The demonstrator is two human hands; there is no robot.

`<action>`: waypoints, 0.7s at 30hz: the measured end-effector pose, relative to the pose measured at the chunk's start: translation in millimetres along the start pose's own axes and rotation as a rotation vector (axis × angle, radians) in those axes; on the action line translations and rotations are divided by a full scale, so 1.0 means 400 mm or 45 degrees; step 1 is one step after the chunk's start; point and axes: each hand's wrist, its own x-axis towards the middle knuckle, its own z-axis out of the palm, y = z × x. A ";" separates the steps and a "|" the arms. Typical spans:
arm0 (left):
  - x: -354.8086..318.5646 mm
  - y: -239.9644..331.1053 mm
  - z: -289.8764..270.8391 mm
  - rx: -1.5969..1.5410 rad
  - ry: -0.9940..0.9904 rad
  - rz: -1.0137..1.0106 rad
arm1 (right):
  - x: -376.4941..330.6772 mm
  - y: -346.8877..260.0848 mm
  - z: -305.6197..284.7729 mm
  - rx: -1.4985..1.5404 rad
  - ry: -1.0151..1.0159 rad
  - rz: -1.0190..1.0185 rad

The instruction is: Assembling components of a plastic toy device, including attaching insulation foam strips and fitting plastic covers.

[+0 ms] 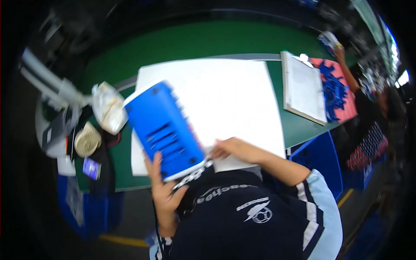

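Observation:
A blue plastic case (pixel 167 128) with a white rim, dark feet near its corners and several parallel slots is tilted over a large white sheet (pixel 234 99). Small white and reddish parts blur along its right side. My left hand (pixel 164 188) grips the case at its lower left edge, fingertips on the blue face. Beside its lower right corner, my right hand (pixel 225 149) has its fingers curled in. Whether those fingers touch the case or pinch something small cannot be made out.
On the green table (pixel 299 130) lie a bagged item (pixel 108 107), a beige round fan (pixel 88 139) and a purple box (pixel 92 168) at left. A clipboard (pixel 303 86) and blue parts (pixel 333 91) on pink sit at right, near another person's arm (pixel 346 69). Blue bins (pixel 318 160) stand below.

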 end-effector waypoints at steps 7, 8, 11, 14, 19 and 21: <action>-0.053 0.019 -0.028 -0.175 0.145 -0.129 | 0.068 -0.067 0.175 1.282 -0.381 0.276; -0.049 0.011 -0.019 -0.199 0.175 -0.090 | 0.082 -0.052 0.194 1.410 -0.303 0.208; -0.038 0.002 -0.016 -0.240 0.178 -0.025 | 0.104 -0.029 0.206 1.621 -0.203 0.093; -0.031 -0.018 -0.013 -0.204 0.191 0.102 | 0.120 -0.024 0.209 1.666 -0.129 0.045; -0.032 -0.032 -0.025 -0.370 0.078 -0.105 | 0.108 -0.050 0.139 1.758 -0.288 0.164; -0.059 -0.107 -0.041 -0.394 0.086 -0.195 | 0.087 -0.076 0.102 1.517 -0.143 0.142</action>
